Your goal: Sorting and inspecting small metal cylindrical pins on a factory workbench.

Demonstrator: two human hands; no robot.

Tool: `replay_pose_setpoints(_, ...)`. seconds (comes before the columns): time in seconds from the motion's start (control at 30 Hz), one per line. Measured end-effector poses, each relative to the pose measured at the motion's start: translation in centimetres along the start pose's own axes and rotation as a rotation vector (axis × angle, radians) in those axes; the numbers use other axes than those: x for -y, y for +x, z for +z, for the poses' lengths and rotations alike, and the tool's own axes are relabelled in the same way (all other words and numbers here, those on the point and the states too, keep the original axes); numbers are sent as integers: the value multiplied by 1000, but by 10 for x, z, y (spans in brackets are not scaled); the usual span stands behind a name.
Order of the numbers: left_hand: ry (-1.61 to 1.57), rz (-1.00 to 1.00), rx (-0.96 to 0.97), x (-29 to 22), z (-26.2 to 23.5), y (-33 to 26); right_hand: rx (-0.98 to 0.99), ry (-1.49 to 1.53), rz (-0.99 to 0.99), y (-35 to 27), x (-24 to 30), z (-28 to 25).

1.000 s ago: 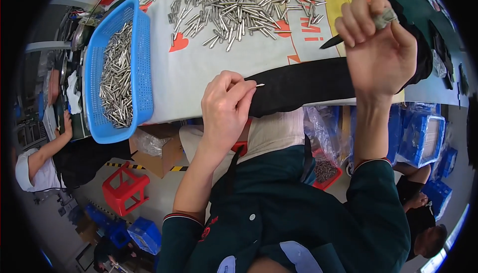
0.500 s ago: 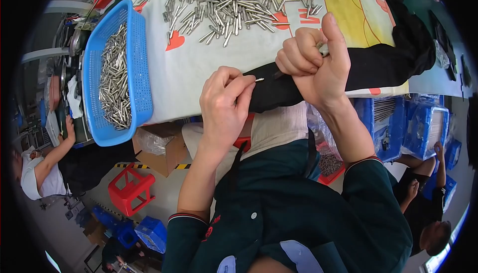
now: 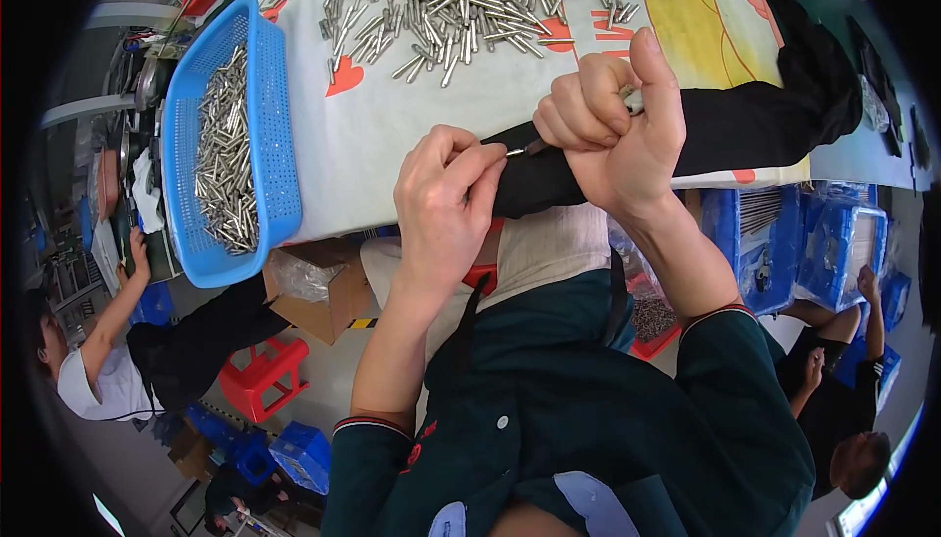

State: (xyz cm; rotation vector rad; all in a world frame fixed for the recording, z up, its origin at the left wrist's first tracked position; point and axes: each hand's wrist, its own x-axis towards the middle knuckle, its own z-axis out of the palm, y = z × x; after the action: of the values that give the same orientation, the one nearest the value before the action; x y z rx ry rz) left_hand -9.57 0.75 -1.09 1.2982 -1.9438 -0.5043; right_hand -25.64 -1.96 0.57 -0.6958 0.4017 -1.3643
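My left hand (image 3: 441, 189) pinches a small silver metal pin (image 3: 515, 153) between thumb and fingertips; most of the pin is hidden by them. My right hand (image 3: 618, 130) is wrapped round a slim tool, thumb pointing up. The tool's dark tip (image 3: 535, 147) sticks out toward the pin and appears to meet its end. A pale end of the tool (image 3: 634, 102) shows beside the right thumb; its kind I cannot make out. Both hands are over a black cloth (image 3: 735, 130) along the table's near edge. Beyond them lies a loose pile of similar pins (image 3: 441, 8).
A blue perforated basket (image 3: 277, 125) at the left holds many pins. The table has a printed cover (image 3: 353, 155). Blue crates (image 3: 823, 253) stand below at the right; a cardboard box (image 3: 328, 307) and red stool (image 3: 260, 380) stand lower left. Other people are at both sides.
My right hand has moved slightly left, bringing the tool's tip up to the pin. My left hand has hardly moved. The person at the left has shifted.
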Motion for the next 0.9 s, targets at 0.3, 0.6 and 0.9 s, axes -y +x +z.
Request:
replay_pose_setpoints(0.3, -2, -2, 24, 2, -2, 1, -60, -4, -25, -2, -3, 4)
replay_pose_setpoints(0.6, -7, 15, 75, 4, -5, 6, -146, -22, -41, -3, -3, 9)
replay_pose_setpoints(0.9, -57, 16, 180, 8, -9, 14, -157, -164, -57, -7, -10, 21)
